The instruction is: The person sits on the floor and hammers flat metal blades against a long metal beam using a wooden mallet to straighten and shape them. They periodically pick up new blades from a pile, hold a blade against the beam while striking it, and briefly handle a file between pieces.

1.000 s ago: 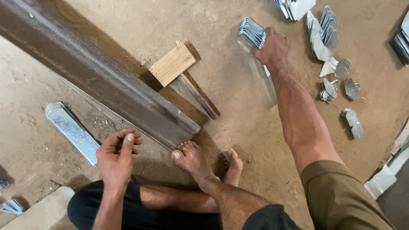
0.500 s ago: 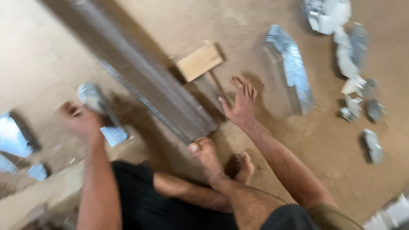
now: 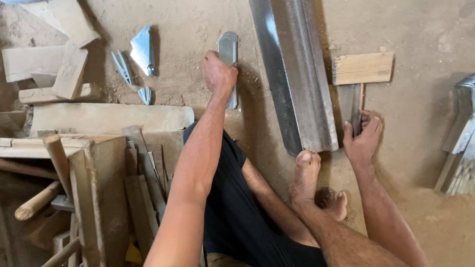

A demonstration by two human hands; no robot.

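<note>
**Q:** Where are your hands, and what do they hold?

**A:** I sit on the sandy floor point(image 3: 420, 163). My left hand point(image 3: 217, 74) is stretched forward, fingers curled around a flat, shiny, round-ended metal strip point(image 3: 228, 62) that lies on the floor. The strip sticks out above my knuckles and below my wrist. My right hand point(image 3: 363, 138) is closed on the dark handle of a wooden mallet with a pale rectangular block head point(image 3: 362, 68). The head rests on the floor beyond my fingers.

**Q:** What lies between your hands?

**A:** A long, grey, folded steel beam point(image 3: 292, 74) runs away from me, with the strip just to its left and the mallet just to its right. My bare foot point(image 3: 306, 173) has its toes at the beam's near end.

**Q:** Anything else around?

**A:** Pointed shiny metal offcuts point(image 3: 141, 49) lie further left, wooden planks and blocks point(image 3: 74, 148) are piled at my left side, and a stack of bent metal pieces point(image 3: 462, 138) sits at the far right.
</note>
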